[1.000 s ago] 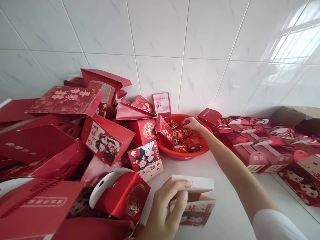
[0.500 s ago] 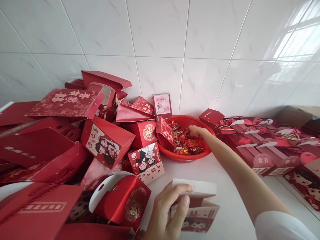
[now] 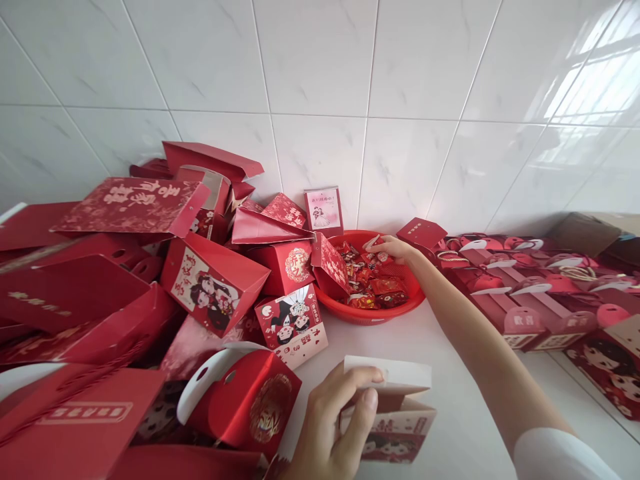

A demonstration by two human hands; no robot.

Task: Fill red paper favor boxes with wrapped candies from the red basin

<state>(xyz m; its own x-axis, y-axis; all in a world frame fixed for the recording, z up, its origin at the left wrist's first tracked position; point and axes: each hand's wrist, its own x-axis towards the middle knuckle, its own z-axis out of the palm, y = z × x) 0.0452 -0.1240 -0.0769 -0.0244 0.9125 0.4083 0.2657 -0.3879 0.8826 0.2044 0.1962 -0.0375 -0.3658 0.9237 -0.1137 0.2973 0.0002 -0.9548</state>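
Observation:
My left hand (image 3: 340, 417) grips a small paper gift box (image 3: 395, 430) by its edge, thumb outside. The box stands with its top open, its front printed with cartoon figures. Over the red plastic basket (image 3: 370, 317) my right hand (image 3: 396, 248) reaches in, fingertips pinched together near the far rim. A small wrapped candy seems to be in its fingers, partly hidden. Red-wrapped candies (image 3: 387, 285) lie in the basket. One red box (image 3: 331, 265) leans over the basket's left side.
Red gift boxes (image 3: 215, 287) are piled high on the left. To the right stand rows of closed handled boxes (image 3: 525, 313) beside a cardboard carton (image 3: 580, 237). A pink printed card (image 3: 324, 210) leans on the tiled wall (image 3: 420, 160) behind the basket.
My right hand has risen slightly and shifted a little toward the wall, with its fingers now showing above the candies. My left hand and its gift box have hardly moved.

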